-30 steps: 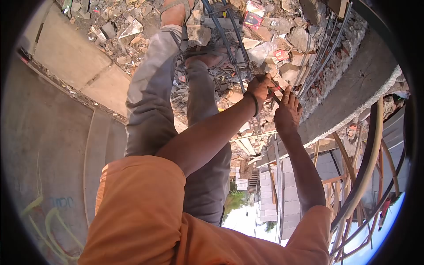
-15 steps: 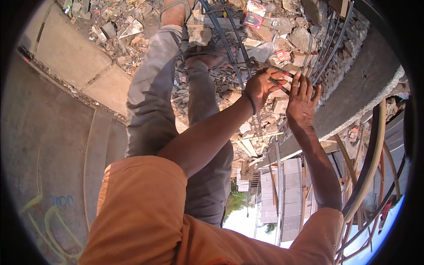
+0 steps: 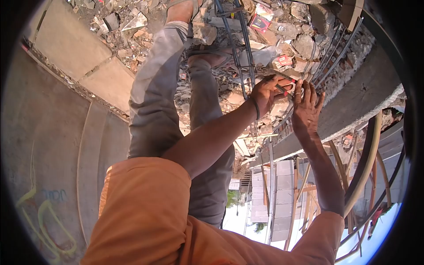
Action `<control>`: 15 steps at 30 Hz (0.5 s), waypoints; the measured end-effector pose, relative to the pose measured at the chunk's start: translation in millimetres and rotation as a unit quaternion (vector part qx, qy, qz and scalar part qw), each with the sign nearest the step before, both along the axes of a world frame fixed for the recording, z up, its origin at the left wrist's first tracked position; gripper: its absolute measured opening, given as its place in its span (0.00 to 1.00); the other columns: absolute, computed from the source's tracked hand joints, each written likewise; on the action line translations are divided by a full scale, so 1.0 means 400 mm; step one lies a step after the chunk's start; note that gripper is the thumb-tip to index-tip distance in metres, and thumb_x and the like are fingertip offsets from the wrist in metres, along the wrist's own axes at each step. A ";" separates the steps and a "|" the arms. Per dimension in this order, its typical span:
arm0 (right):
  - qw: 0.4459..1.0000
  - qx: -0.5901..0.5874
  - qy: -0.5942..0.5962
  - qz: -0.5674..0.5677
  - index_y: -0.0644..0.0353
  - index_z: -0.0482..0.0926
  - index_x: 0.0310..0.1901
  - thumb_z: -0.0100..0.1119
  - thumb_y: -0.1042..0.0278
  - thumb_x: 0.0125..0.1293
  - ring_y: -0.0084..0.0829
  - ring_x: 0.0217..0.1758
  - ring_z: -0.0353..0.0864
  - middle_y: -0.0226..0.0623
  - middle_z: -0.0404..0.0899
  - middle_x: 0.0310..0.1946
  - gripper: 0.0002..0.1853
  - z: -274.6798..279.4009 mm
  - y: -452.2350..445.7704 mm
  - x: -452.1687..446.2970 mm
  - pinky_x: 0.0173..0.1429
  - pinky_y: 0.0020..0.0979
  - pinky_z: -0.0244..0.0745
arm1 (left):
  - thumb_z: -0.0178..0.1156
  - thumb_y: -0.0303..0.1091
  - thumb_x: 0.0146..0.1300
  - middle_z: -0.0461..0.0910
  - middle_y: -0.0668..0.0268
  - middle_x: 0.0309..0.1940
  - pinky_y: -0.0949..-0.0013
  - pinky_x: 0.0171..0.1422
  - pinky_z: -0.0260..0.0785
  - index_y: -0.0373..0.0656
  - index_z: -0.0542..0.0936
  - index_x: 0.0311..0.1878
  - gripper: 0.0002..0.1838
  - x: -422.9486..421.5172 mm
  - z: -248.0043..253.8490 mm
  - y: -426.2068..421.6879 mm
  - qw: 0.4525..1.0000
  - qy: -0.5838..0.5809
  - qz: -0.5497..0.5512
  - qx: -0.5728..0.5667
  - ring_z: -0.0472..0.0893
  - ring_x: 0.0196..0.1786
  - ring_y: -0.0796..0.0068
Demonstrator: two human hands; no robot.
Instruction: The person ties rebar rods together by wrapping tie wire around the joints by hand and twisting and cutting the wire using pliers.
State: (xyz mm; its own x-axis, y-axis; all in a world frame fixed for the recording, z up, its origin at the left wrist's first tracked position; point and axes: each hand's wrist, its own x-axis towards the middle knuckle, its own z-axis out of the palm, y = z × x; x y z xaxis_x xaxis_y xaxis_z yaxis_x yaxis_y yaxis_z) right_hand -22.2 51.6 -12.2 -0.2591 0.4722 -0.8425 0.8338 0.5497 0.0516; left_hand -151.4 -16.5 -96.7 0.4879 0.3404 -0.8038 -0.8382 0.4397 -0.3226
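Note:
My left hand [image 3: 265, 93], with a dark band at the wrist, is closed around pincers [image 3: 282, 89] with red and black handles. Beside it, my right hand [image 3: 305, 108] reaches up with its back showing. Its fingers lie against the handle ends, and its thumb is hidden. Left of the hands stands a rebar cage [image 3: 246, 42] of dark bars with cross ties. The pincers' head is hard to make out against the rubble behind my left hand.
Broken concrete and brick rubble [image 3: 304, 46] covers the ground around my sandalled feet [image 3: 212, 58]. A red and black box [image 3: 259, 22] lies in it. A rough-edged concrete slab [image 3: 349, 110] runs along the right, with curved poles [image 3: 369, 163] beyond. Concrete wall [image 3: 48, 132] fills the left.
The view has shifted slightly, so the rebar cage and both hands appear further right. The pincers' head, visible near the bars before, is now harder to see. Both hands stay at the handles.

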 end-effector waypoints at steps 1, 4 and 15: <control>1.000 0.005 0.007 0.004 0.63 0.51 0.75 0.50 0.71 0.67 0.45 0.73 0.59 0.47 0.62 0.66 0.35 -0.004 0.011 0.000 0.77 0.62 0.40 | 0.51 0.46 0.72 0.77 0.58 0.59 0.56 0.67 0.64 0.42 0.74 0.55 0.19 0.001 0.000 0.008 1.000 0.013 -0.007 0.003 0.75 0.61 0.64; 1.000 -0.002 0.017 0.003 0.63 0.55 0.73 0.51 0.69 0.66 0.43 0.68 0.64 0.45 0.66 0.60 0.34 -0.012 0.022 0.004 0.75 0.60 0.46 | 0.51 0.45 0.73 0.78 0.58 0.57 0.56 0.67 0.65 0.42 0.75 0.54 0.18 0.001 -0.016 0.004 1.000 0.008 -0.012 0.001 0.76 0.60 0.66; 0.554 -0.512 -0.076 -0.652 0.66 0.79 0.35 0.68 0.52 0.61 0.32 0.18 0.79 0.33 0.75 0.17 0.21 -0.074 0.134 0.025 0.24 0.35 0.77 | 0.60 0.48 0.67 0.83 0.57 0.44 0.59 0.60 0.71 0.39 0.76 0.48 0.20 -0.013 -0.002 0.028 0.992 0.035 -0.097 -0.074 0.81 0.48 0.65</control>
